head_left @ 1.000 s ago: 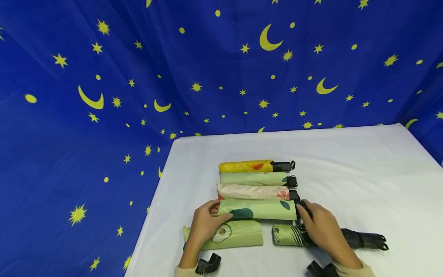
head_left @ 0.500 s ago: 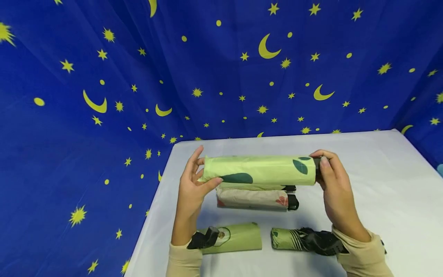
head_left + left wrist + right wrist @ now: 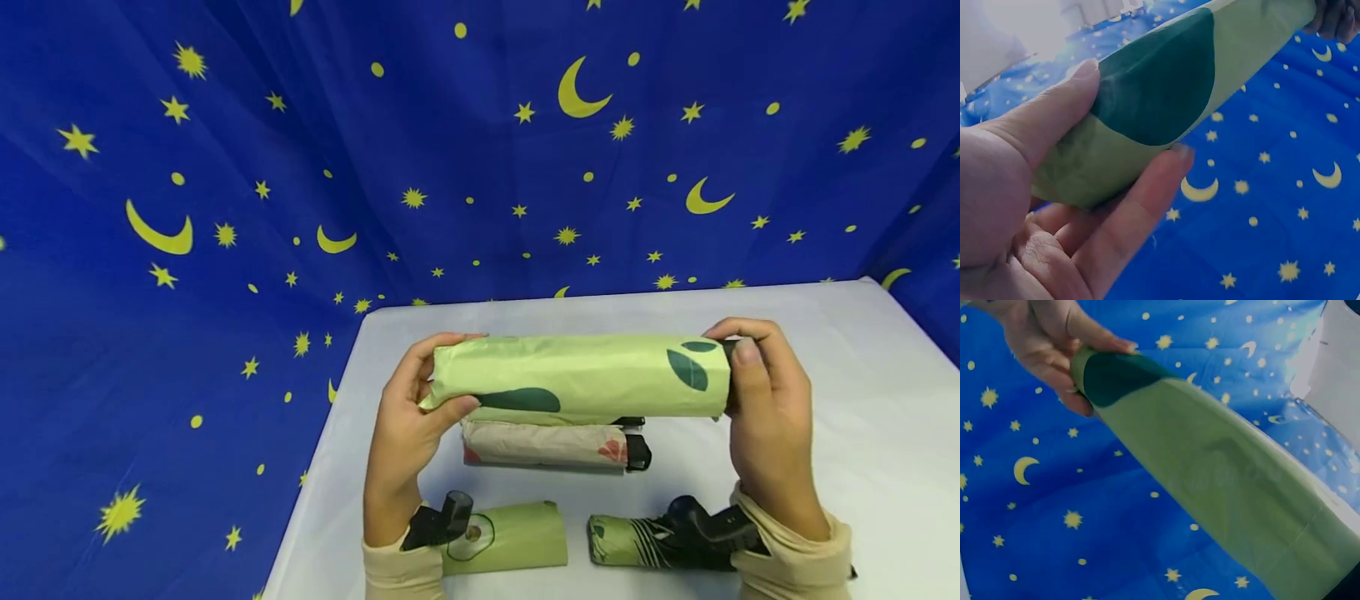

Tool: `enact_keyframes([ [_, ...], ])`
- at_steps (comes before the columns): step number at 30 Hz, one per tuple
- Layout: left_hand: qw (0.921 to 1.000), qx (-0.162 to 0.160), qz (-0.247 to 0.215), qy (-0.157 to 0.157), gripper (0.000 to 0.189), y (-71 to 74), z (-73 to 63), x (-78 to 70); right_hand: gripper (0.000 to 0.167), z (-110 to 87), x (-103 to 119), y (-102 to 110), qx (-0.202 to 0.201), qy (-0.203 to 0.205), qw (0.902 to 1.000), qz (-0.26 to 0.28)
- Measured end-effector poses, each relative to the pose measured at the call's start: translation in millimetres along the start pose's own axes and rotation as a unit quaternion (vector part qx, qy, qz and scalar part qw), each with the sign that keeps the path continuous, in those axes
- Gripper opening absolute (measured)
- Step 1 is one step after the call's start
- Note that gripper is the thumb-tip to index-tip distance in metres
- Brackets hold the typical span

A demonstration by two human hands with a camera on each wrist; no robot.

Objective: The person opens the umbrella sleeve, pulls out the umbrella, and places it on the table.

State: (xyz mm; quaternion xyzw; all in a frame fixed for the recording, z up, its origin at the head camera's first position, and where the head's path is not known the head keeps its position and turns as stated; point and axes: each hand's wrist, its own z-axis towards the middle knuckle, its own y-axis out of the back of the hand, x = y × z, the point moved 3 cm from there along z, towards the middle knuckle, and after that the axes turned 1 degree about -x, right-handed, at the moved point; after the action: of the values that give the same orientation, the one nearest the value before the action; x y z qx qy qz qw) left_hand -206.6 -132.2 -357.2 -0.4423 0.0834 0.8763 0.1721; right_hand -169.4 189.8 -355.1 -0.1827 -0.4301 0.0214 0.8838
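Observation:
A folded umbrella (image 3: 585, 375) in a light green sleeve with dark green leaf shapes is held level above the table. My left hand (image 3: 401, 429) pinches its left end, thumb in front and fingers behind. At the other end, my right hand (image 3: 776, 417) grips the black handle, which the fingers mostly hide. In the left wrist view the thumb presses on the sleeve (image 3: 1154, 81) by a dark green patch. The right wrist view looks along the sleeve (image 3: 1210, 462) towards the left hand (image 3: 1047, 350).
A pale umbrella with red marks (image 3: 543, 443) lies behind the held one, which mostly hides a green umbrella. Nearer are a light green sleeve with an avocado print (image 3: 525, 537) and a green-and-black umbrella (image 3: 618, 542), partly covered by the right wrist camera (image 3: 708, 529). A starry blue curtain (image 3: 480, 133) hangs behind.
Both hands have lifted the green umbrella from the row on the table and brought it up closer to the head camera. The left fingers, spread half a second ago, now lie around its end.

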Motion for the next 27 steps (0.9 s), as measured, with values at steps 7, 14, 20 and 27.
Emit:
enact_keyframes([
  [7,0.9985,-0.018,0.048,0.021,0.063,3.6,-7.0,-3.1,0.024,-3.8,-2,-2,-0.006,-0.073,0.9971,-0.021],
  [14,0.9988,-0.015,0.046,0.008,0.057,1.5,-6.1,-6.9,0.024,-2.2,-5,-3,-0.057,-0.038,0.9973,0.023],
  [20,0.9993,-0.007,0.035,0.001,0.057,-3.7,-3.4,-4.4,0.023,0.8,-10,-2,-0.093,0.012,0.992,0.084],
  [27,0.9994,-0.01,0.028,-0.019,0.058,-1.4,-2.5,-4.4,0.024,2.3,-11,0,-0.127,0.002,0.988,0.087],
])
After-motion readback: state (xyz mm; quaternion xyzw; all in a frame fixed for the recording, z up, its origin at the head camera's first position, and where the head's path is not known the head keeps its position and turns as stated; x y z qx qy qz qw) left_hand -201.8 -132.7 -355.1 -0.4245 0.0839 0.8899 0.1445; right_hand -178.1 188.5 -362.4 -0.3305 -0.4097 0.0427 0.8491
